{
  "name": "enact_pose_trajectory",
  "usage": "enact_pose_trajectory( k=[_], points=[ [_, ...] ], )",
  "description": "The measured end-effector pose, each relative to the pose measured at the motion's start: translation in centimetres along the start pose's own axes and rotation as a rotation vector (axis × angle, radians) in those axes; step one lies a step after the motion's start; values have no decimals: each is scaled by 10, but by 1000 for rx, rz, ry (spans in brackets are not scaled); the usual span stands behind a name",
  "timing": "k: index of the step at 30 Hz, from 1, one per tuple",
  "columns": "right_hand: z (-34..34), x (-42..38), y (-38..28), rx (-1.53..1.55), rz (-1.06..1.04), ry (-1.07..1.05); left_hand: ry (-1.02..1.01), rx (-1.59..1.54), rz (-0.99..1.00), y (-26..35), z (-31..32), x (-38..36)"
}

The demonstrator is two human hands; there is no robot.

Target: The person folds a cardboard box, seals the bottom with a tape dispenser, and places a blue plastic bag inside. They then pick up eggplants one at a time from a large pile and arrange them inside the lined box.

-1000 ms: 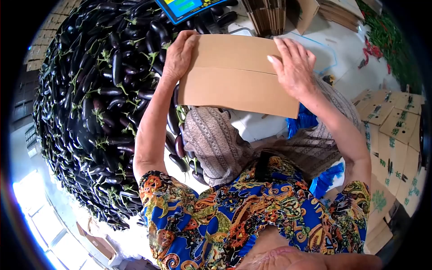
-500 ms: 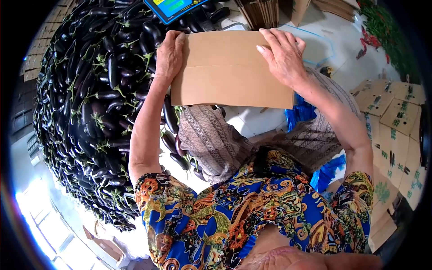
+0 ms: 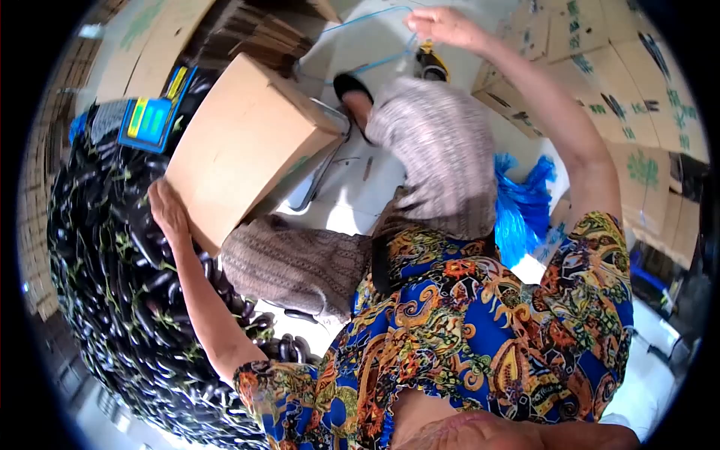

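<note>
A brown cardboard box (image 3: 232,131) stands tilted at my left, beside my knee. My left hand (image 3: 169,213) grips its lower left edge, with the fingers against the cardboard. My right hand (image 3: 448,28) is off the box, stretched far out to the upper right. Its fingers are loosely bent, and I see nothing held in them. Just below that hand is a yellow-and-black object (image 3: 431,63), whose kind I cannot make out. Under the box, a metal-edged platform (image 3: 304,196) shows in part.
A large heap of eggplants (image 3: 112,277) fills the left side. A scale display (image 3: 152,120) stands behind the box. Blue plastic bags (image 3: 523,202) lie by my right thigh. Printed cartons (image 3: 619,82) are stacked at the right, and folded cardboard (image 3: 255,37) stands at the back.
The box has moved left and tilted, now showing its side. My right hand has let go of it and reached up and right, while my left hand stays on it. The view has turned.
</note>
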State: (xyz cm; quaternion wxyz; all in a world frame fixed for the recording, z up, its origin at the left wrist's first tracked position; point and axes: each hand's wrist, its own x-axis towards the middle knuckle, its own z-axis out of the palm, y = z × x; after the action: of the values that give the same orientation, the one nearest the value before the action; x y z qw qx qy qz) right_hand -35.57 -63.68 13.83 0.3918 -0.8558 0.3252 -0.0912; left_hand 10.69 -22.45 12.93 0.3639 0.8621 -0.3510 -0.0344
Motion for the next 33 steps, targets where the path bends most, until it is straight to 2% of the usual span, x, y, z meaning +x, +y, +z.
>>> enact_pose_trajectory(
  k=[1, 2, 3, 4, 6, 9, 13, 18, 22, 25, 29, 31, 33],
  points=[
    [8, -18, 37, 26, 4, -9, 7, 121, 333, -16, 3, 6],
    [15, -33, 63, 50, 5, -20, -8, 127, 358, -14, 5, 7],
    [19, -47, 79, 31, 251, -90, -18, 135, 381, -8, 7, 11],
    [32, -64, 104, 118, 323, -20, -69, -42, 158, 20, 10, 8],
    [38, -99, 112, 200, 520, 48, -118, -25, 91, 39, 10, 9],
    [41, -110, 129, -93, 524, -14, -137, -28, 103, 51, -3, 8],
    [60, -101, 184, -243, 608, 326, -172, -91, -18, 48, -13, 2],
    [73, -76, 194, -394, 682, 176, -179, -59, -46, 63, -25, -11],
    [91, -72, 204, -390, 959, 215, -181, -125, -120, 63, -32, -17],
    [92, -67, 200, -384, 898, 278, -191, -116, -139, 72, -35, -22],
    [61, -59, 158, -184, 625, 610, -209, -140, -123, 70, -35, -17],
    [40, -43, 103, 152, 633, 707, -206, -156, -116, 67, -33, -16],
    [32, -32, 67, 687, 369, 599, -182, -143, -104, 76, -31, -14]
  ],
)
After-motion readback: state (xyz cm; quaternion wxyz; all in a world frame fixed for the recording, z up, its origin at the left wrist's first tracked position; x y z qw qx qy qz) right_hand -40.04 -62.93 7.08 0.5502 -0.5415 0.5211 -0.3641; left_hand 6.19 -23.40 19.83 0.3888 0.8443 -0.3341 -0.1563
